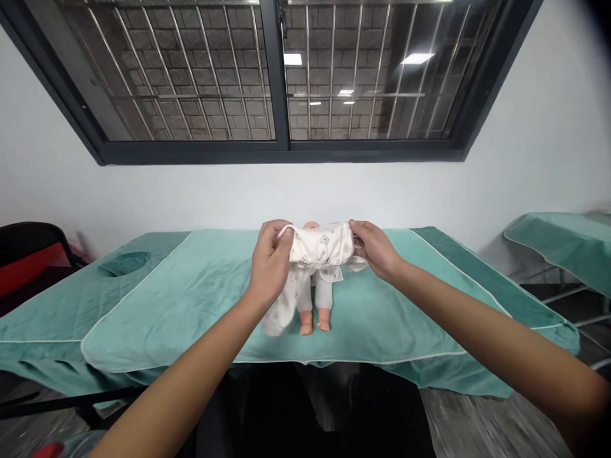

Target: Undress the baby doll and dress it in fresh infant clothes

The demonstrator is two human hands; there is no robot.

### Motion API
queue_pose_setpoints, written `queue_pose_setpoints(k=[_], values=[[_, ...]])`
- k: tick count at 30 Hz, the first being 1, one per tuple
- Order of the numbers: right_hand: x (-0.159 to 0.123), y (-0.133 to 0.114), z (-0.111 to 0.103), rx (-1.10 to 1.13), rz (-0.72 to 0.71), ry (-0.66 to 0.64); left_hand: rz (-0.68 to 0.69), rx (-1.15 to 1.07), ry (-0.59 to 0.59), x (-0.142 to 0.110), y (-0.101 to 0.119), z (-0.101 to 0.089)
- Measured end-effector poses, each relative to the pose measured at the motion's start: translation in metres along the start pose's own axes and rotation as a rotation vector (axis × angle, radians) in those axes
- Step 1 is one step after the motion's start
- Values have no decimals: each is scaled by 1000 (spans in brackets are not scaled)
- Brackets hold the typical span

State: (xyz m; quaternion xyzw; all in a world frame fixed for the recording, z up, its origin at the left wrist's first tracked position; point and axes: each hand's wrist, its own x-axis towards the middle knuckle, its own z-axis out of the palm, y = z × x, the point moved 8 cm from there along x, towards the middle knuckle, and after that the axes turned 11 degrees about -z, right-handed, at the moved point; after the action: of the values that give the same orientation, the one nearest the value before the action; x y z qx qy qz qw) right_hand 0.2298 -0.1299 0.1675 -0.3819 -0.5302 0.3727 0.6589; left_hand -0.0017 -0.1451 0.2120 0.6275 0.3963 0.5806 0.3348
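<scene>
A white printed baby garment (322, 245) is stretched between my two hands above a baby doll. My left hand (271, 257) pinches its left edge, thumb on top. At the other edge, my right hand (375, 248) grips the cloth between thumb and fingers. One part of the garment hangs down on the left, below my left hand. Behind the cloth lies the doll (307, 322), its bare feet toward me and its legs in white. Only a sliver of its head shows above the garment; its torso and arms are hidden.
The doll lies on a padded bed with a teal cover (191, 305), which has a face hole (125, 264) at the left. A barred window (281, 152) is in the wall behind. A black and red chair (33, 261) stands left, another teal-covered bed (568, 248) right.
</scene>
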Motion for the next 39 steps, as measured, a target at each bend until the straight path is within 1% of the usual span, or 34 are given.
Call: queue_pose_setpoints(k=[2, 4, 5, 6, 7, 9, 11, 13, 14, 16, 18, 19, 20, 22, 23, 24, 25, 26, 27, 30, 32, 34, 36, 37, 38, 39], values=[[-15, -9, 18, -122, -129, -183, -59, -60, 18, 0, -2, 1], [-35, -20, 43, -341, -323, -392, -165, -162, -19, -1, -10, 10], [-44, -24, 54, -473, -412, -471, -225, -223, -44, -3, -14, 15], [-52, -26, 62, -601, -479, -520, -284, -284, -68, -4, -17, 20], [-56, -27, 67, -715, -519, -539, -337, -337, -87, -5, -20, 23], [-56, -30, 69, -867, -553, -513, -415, -395, -95, -6, -25, 24], [-50, -34, 63, -922, -557, -450, -462, -379, -73, -4, -30, 17], [-39, -37, 53, -866, -521, -389, -465, -304, -59, 0, -35, 9], [-34, -37, 49, -792, -465, -374, -437, -244, -43, 3, -36, 3], [-24, -30, 45, -579, -293, -374, -314, -87, 2, 8, -33, -7], [-19, -27, 47, -356, -141, -367, -116, 85, 38, 9, -20, -11], [-17, -27, 50, -264, -88, -359, 3, 163, 38, 5, -10, -9], [-16, -29, 53, -192, -54, -352, 130, 237, 29, -2, 1, -5], [-16, -34, 60, -111, -20, -341, 376, 365, -4, -25, 22, 9], [-16, -37, 62, -100, -18, -332, 463, 412, -32, -37, 29, 17], [-16, -40, 64, -100, -24, -320, 508, 442, -67, -48, 32, 25], [-16, -42, 65, -106, -34, -304, 505, 452, -108, -56, 32, 32], [-16, -45, 66, -114, -42, -290, 458, 445, -149, -60, 29, 38], [-16, -46, 66, -127, -50, -283, 379, 425, -183, -62, 22, 43], [-10, -52, 66, -232, -102, -271, 74, 357, -259, -60, -4, 51], [-3, -58, 64, -332, -157, -263, -56, 343, -319, -57, -17, 55], [5, -63, 62, -430, -203, -269, -73, 361, -402, -55, -19, 57], [12, -68, 59, -529, -262, -280, -31, 402, -473, -49, -13, 56], [13, -72, 57, -578, -307, -284, -15, 416, -477, -44, -9, 52], [14, -77, 56, -618, -364, -290, -5, 419, -451, -38, -4, 46], [12, -83, 57, -641, -427, -304, 1, 407, -398, -30, 2, 39]])
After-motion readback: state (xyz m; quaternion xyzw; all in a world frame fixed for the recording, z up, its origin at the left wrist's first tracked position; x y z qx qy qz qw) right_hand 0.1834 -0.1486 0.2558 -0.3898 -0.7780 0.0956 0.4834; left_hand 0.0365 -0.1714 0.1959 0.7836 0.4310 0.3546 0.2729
